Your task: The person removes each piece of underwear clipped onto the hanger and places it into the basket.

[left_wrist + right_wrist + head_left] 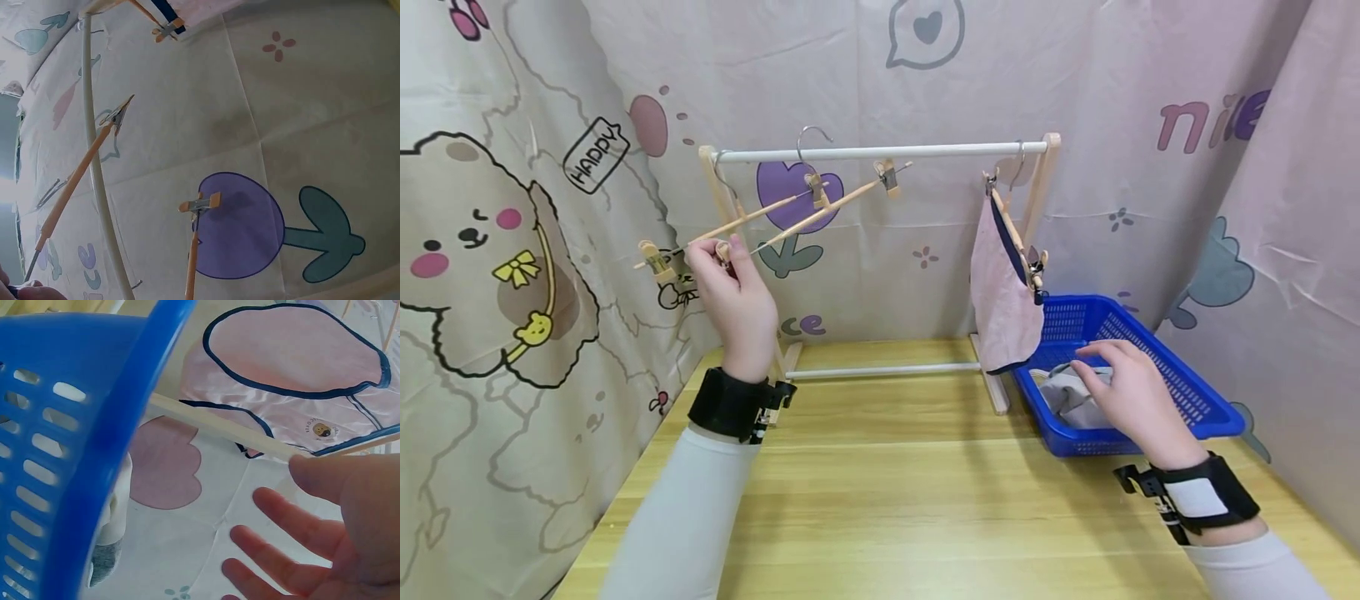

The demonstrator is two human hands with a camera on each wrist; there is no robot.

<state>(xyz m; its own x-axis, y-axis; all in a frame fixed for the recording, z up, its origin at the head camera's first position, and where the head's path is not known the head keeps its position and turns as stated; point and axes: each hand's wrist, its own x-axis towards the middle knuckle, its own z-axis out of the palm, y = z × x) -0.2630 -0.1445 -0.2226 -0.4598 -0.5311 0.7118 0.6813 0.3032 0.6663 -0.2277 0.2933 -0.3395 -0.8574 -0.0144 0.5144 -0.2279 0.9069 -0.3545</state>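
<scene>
My left hand pinches the near end of a wooden clip hanger, around its clip. This hanger's hook sits over the white rod, and a metal clip shows at its far end. Beside it, a second clip hanger hangs further left. My right hand is held over the blue basket, fingers loosely bent and holding nothing. Under it lies a grey cloth. On the rack's right side, a pink garment with navy trim hangs from another clip hanger.
A small wooden rack with a white top rod stands on the wood-grain table. Its lower bar runs just above the tabletop. Behind everything hangs a printed curtain, with more curtain at both sides.
</scene>
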